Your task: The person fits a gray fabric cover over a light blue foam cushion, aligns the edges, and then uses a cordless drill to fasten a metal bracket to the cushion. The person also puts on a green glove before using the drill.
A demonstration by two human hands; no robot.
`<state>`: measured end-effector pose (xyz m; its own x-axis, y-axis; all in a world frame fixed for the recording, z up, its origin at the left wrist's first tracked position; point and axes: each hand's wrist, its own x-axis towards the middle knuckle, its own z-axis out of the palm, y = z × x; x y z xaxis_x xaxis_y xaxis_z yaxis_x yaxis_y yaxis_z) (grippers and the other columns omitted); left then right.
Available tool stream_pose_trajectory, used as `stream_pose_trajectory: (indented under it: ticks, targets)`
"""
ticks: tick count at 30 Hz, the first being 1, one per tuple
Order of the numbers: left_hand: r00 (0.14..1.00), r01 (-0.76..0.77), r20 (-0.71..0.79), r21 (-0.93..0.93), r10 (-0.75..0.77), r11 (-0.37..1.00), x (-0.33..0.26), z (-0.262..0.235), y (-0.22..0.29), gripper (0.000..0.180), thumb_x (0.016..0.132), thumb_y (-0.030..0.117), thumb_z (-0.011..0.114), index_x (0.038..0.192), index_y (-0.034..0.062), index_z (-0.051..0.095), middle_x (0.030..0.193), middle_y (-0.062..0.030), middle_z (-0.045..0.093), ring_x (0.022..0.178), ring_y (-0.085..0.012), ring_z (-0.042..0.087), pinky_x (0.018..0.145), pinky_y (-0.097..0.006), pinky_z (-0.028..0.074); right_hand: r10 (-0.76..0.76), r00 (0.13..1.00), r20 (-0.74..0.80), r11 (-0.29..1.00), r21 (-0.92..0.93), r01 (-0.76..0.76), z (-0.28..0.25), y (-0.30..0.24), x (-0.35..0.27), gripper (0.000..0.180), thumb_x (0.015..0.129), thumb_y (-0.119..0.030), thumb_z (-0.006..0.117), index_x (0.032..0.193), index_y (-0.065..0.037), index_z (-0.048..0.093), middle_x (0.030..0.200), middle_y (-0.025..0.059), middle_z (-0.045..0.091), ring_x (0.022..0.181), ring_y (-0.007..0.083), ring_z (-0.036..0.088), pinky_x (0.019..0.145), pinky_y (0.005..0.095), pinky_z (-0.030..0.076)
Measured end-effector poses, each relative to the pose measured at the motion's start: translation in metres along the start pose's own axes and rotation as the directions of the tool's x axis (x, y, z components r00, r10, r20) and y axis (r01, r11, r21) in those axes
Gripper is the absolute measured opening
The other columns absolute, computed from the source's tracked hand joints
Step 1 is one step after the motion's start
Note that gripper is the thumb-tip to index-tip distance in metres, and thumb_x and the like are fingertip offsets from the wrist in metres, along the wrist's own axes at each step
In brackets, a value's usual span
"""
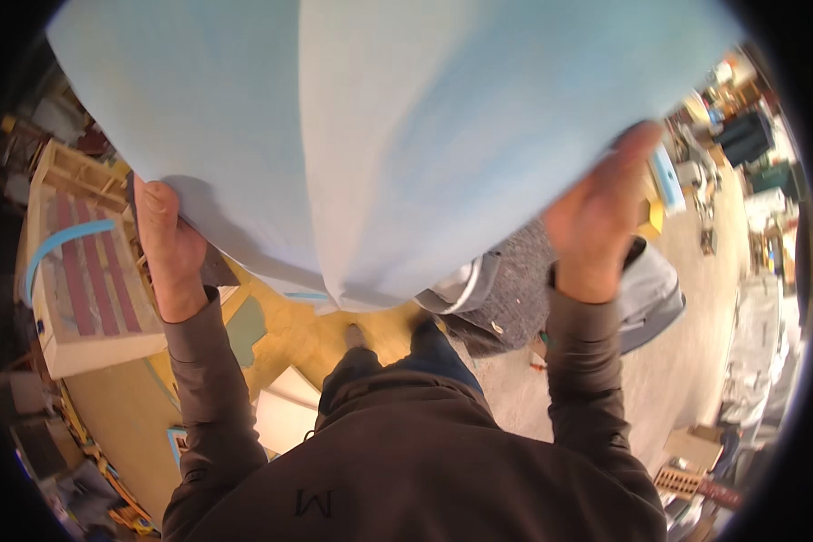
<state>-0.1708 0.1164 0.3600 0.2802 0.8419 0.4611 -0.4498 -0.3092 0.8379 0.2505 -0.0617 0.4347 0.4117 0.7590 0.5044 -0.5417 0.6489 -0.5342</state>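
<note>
Both hands hold up a big pale blue foam sheet (379,135) that fills the top of the view. The left hand (167,244) grips its left edge and the right hand (596,221) grips its right edge. The hands are far apart. Below, a wooden frame (86,271) sits on the floor (696,361)

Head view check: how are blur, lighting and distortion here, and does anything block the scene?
Head view: the pale blue sheet, gripped by the left hand and right hand, fills the upper frame, soft and blocking the scene; the right hand is blurred; the right-side floor looks overexposed; fisheye bending and black corners ring the edge.
</note>
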Motion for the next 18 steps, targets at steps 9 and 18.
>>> stream_pose_trajectory:
  ticks: [9, 18]
  targets:
    - [0.901, 0.379, -0.343, 0.327, -0.265, 0.865, -0.167, -0.105, -0.095, 0.088, 0.093, 0.008, 0.087, 0.166, -0.0005, 0.038, 0.15, -0.0144, 0.062, 0.137, -0.0254, 0.062, 0.118, -0.042, 0.051, 0.417, 0.787, -0.454, 0.869, -0.056, -0.492, -0.033, 0.277, -0.111, 0.071, 0.122, -0.055, 0.043, 0.174, -0.006, 0.039, 0.167, 0.0077, 0.054, 0.152, 0.0221, 0.051, 0.124, 0.0353, 0.044]
    - [0.894, 0.224, -0.039, 0.901, -0.446, 0.371, -0.412, -0.13, -0.192, 0.078, 0.09, 0.033, 0.089, 0.155, 0.0023, 0.058, 0.148, -0.024, 0.061, 0.14, -0.0434, 0.056, 0.121, -0.05, 0.046, 0.581, 0.574, -0.577, 0.436, -0.375, -0.818, -0.12, 0.337, -0.244, 0.061, 0.116, -0.047, 0.062, 0.146, 0.005, 0.068, 0.134, 0.0114, 0.074, 0.127, 0.0214, 0.064, 0.112, 0.0351, 0.049]
